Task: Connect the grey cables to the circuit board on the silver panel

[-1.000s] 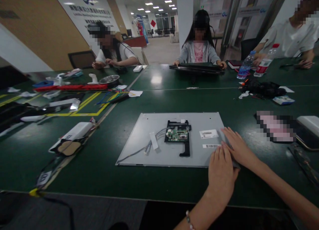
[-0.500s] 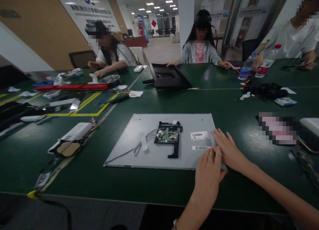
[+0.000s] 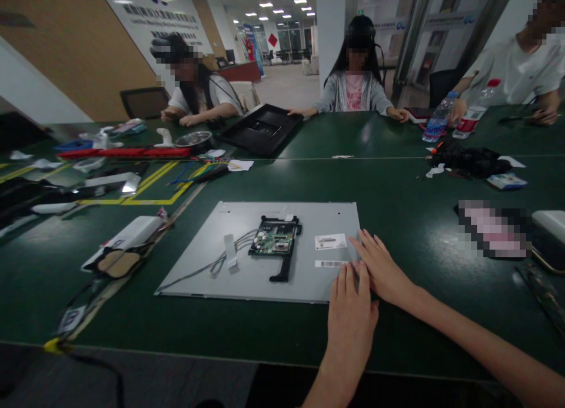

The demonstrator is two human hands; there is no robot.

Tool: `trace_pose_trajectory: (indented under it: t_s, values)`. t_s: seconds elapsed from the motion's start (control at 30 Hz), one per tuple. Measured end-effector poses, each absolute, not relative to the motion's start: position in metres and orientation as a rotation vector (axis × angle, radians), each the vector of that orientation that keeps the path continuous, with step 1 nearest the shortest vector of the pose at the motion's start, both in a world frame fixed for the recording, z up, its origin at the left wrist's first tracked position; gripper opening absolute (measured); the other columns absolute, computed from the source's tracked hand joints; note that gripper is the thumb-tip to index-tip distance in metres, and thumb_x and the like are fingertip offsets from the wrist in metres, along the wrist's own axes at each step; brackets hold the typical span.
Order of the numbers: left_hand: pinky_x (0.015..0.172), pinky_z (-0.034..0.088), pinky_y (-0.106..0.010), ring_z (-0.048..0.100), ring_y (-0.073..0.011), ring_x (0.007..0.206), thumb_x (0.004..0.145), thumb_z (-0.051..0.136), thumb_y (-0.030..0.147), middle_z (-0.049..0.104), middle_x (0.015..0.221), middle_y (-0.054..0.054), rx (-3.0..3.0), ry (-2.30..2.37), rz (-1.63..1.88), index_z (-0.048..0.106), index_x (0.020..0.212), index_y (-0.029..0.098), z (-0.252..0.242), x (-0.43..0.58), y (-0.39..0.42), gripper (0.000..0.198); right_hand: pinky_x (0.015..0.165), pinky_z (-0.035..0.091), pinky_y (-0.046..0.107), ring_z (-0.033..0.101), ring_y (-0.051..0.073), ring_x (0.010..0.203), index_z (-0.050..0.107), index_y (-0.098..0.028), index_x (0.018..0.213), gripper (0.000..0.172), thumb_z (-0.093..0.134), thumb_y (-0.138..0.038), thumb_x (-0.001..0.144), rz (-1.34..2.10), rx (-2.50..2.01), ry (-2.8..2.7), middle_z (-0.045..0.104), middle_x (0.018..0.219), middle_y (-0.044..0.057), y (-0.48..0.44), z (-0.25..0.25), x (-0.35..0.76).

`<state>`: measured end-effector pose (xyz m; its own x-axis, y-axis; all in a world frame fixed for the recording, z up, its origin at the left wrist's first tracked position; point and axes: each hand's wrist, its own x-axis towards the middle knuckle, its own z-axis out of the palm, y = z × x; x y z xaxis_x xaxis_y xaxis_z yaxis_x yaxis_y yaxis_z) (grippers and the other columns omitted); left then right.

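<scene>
A grey metal display panel [image 3: 185, 278] lies flat on the green table, its back side up. Fixed near its middle are a green circuit board [image 3: 273, 240] and a black plastic bracket [image 3: 285, 269]. Grey wires [image 3: 194, 272] run from the board to the panel's near left corner, with a strip of white tape [image 3: 230, 252] across them. My left hand [image 3: 351, 308] rests its extended fingers on the panel's near right corner. Farther up the right edge, my right hand [image 3: 384, 269] touches the panel with fingers stretched out. Neither hand grasps anything; the left thumb is partly hidden.
A white battery-like pack [image 3: 128, 240] with a cable lies to the left. Tools and wires around a red bar [image 3: 128, 153] fill the back left. A person across the table touches a black frame [image 3: 265, 128]. Bottles [image 3: 477, 110] and a pink-and-black object [image 3: 494, 228] are on the right.
The panel has slid to the left across the table, and both my hands have moved left with it. Across the table, the black frame has shifted left and tipped lower.
</scene>
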<state>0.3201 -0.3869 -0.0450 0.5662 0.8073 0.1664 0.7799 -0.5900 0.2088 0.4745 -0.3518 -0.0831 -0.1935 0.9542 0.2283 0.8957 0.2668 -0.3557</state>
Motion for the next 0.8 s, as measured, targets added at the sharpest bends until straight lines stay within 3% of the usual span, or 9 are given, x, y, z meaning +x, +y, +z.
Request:
trace_pose_trajectory:
  t_s: [0.4,0.6,0.7,0.8]
  values:
    - [0.105,0.043,-0.046,0.042,-0.0285,0.134,0.083,0.049,0.009,0.047,0.142,-0.016,2.646,1.417,0.449,0.036,0.142,0.011,-0.044,0.299,-0.374,0.061,0.113,0.022,0.057,0.015,0.032,0.146,0.032,-0.016,0.148,0.057,0.041,-0.022,0.092,0.243,-1.656,-2.164,0.028,0.155,0.020,-0.333,-0.075,0.449]
    - [0.107,0.037,-0.058,0.033,-0.0339,0.138,0.085,0.047,0.008,0.038,0.148,-0.017,2.594,1.547,0.558,0.037,0.143,0.013,-0.033,0.305,-0.383,0.059,0.114,0.020,0.056,0.023,0.031,0.144,0.038,-0.016,0.144,0.052,0.040,-0.028,0.094,0.251,-1.660,-2.141,0.040,0.149,0.018,-0.323,-0.071,0.454]
    - [0.110,0.034,-0.055,0.030,-0.0319,0.139,0.091,0.048,0.020,0.034,0.150,-0.015,2.606,1.283,0.630,0.042,0.140,0.016,-0.014,0.328,-0.404,0.050,0.112,0.020,0.059,0.033,0.030,0.139,0.044,-0.020,0.140,0.046,0.036,-0.033,0.097,0.230,-1.733,-2.027,0.053,0.139,0.013,-0.307,-0.064,0.464]
    - [0.114,0.030,-0.049,0.026,-0.0276,0.142,0.095,0.044,0.045,0.036,0.149,-0.011,2.638,0.730,0.599,0.049,0.134,0.017,0.001,0.354,-0.429,0.048,0.109,0.025,0.060,0.042,0.030,0.134,0.047,-0.020,0.136,0.042,0.035,-0.032,0.097,0.201,-1.814,-1.896,0.056,0.135,0.013,-0.287,-0.061,0.470]
